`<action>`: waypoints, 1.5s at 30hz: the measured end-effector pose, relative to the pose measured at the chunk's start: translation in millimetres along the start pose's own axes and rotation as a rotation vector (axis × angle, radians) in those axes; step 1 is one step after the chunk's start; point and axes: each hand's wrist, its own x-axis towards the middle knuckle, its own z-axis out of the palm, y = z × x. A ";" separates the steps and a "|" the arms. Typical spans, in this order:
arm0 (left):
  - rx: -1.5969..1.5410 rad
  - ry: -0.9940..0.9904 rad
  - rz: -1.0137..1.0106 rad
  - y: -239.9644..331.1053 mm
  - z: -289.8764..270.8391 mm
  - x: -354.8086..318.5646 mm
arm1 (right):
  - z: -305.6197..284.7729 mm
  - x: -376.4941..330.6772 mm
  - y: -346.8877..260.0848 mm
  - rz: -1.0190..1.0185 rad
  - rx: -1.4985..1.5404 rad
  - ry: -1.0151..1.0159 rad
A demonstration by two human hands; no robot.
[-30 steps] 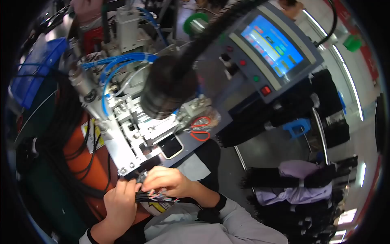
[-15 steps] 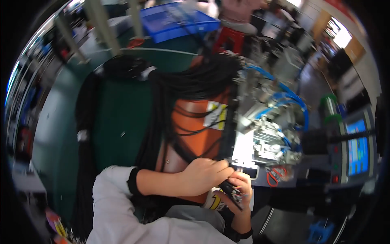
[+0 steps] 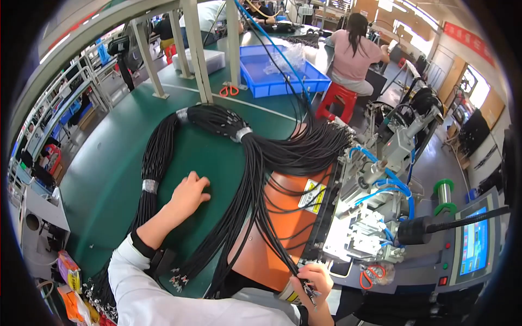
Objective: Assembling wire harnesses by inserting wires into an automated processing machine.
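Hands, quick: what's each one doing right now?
Left hand: open, resting on the green table beside the black cable bundle.
Right hand: closed, pinching a black cable end.

head cam | single view | looks steeply down, close over green bench | fisheye-bent rim

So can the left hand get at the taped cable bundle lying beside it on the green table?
Probably yes: the left hand rests flat and empty on the green table, with the taped cable bundle just beside it, nothing between.
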 end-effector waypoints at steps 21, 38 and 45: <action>-0.489 0.996 0.603 188.1 -158.5 189.3 | -8.0 2.6 16.7 -0.028 0.069 -0.086; -0.780 0.921 0.979 383.6 -124.3 434.3 | -4.5 5.2 36.1 0.011 0.264 0.084; -0.722 0.692 0.750 324.8 -129.4 391.9 | -3.3 10.0 32.6 0.037 0.208 0.060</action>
